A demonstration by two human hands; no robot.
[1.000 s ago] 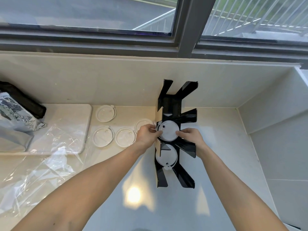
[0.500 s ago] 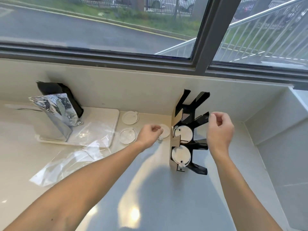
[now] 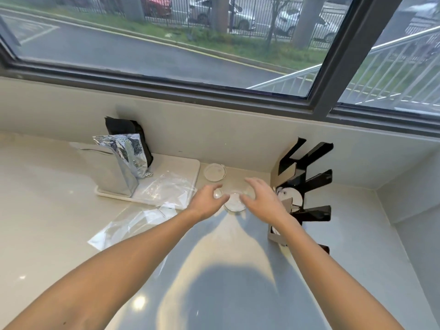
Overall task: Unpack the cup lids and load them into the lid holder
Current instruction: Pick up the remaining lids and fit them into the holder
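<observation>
The black lid holder (image 3: 312,179) stands at the right against the back wall, with a white lid (image 3: 291,198) in one of its slots. Clear cup lids lie on the counter to its left: one (image 3: 214,172) near the wall, another (image 3: 234,204) between my hands. My left hand (image 3: 206,203) rests at the lids with its fingertips touching a lid edge; blur hides whether it grips. My right hand (image 3: 260,200) hovers over the lids with its fingers spread and nothing in it. My right forearm hides the holder's lower slots.
Crumpled clear plastic wrap (image 3: 142,217) lies at the left, partly on a white tray (image 3: 183,167). A silver foil bag (image 3: 121,163) and a black bag (image 3: 125,127) stand on that tray. A side wall (image 3: 409,210) closes off the right.
Both hands left the holder, where they had seated a white lid, and moved left to the loose lids. My view rose and shifted left.
</observation>
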